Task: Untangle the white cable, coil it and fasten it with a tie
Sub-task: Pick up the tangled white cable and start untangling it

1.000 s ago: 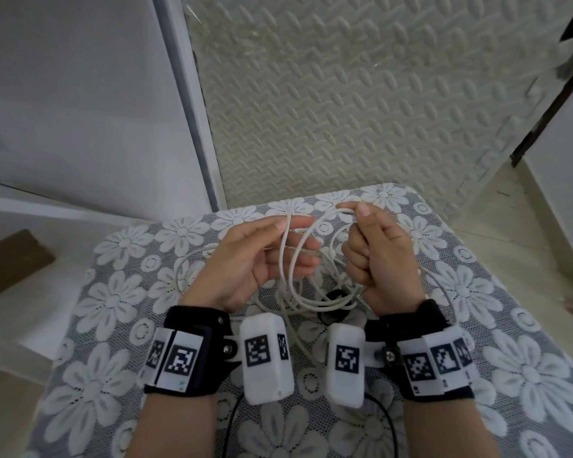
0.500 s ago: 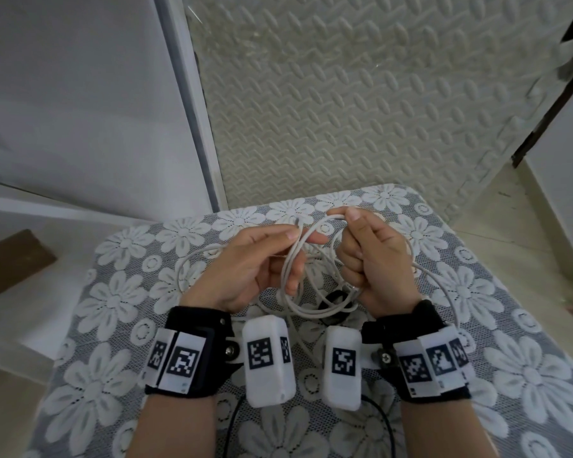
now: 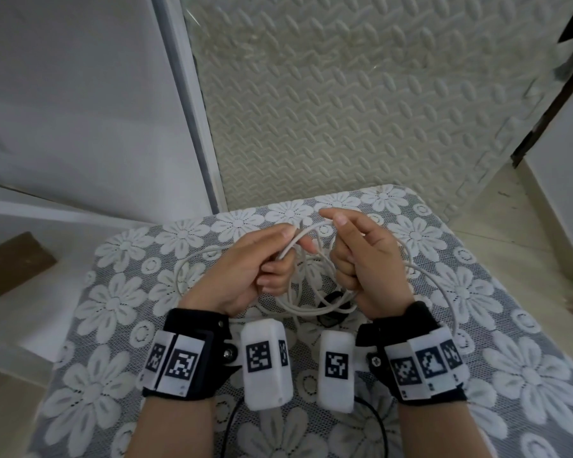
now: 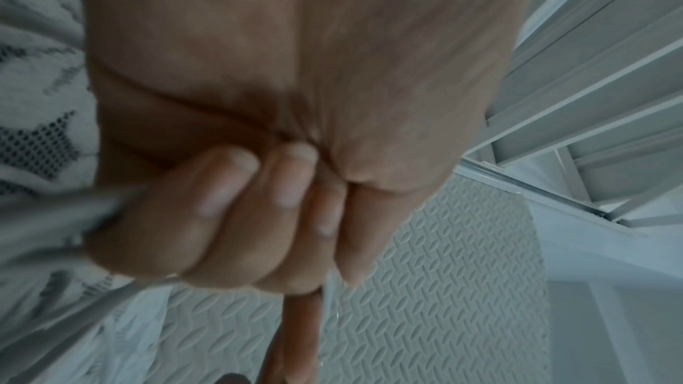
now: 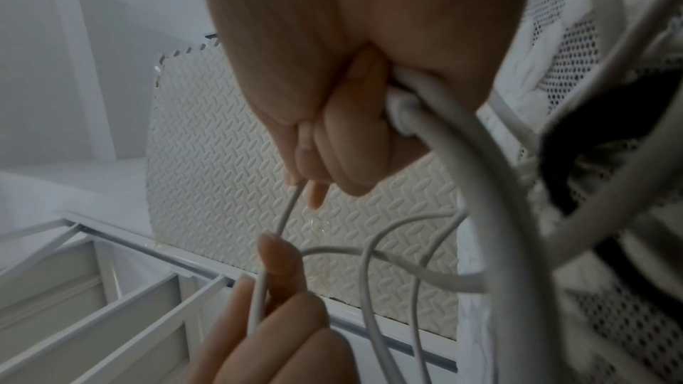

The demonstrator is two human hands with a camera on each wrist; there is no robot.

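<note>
The white cable (image 3: 306,297) hangs in loose loops between both hands above the flowered cloth (image 3: 119,299). My left hand (image 3: 262,259) pinches a strand between thumb and fingers, its other fingers curled. My right hand (image 3: 354,256) grips a bundle of loops in its curled fingers, with thumb and forefinger raised on the top strand. In the right wrist view the cable (image 5: 476,174) runs out of the fist, a white plug end tucked against the palm. A black tie (image 3: 333,307) lies on the cloth under the loops. More cable trails right (image 3: 444,285) and left (image 3: 182,276).
The cloth covers a small table whose far edge (image 3: 311,203) meets a textured foam mat (image 3: 344,110). A white frame (image 3: 186,94) stands at the left, a brown block (image 3: 14,262) on the floor beside it. Black cords (image 3: 374,421) run from the wrist cameras.
Both hands moved closer together and slightly away from me. My left fingers went from spread behind the loops to a pinch on one strand; my right forefinger straightened.
</note>
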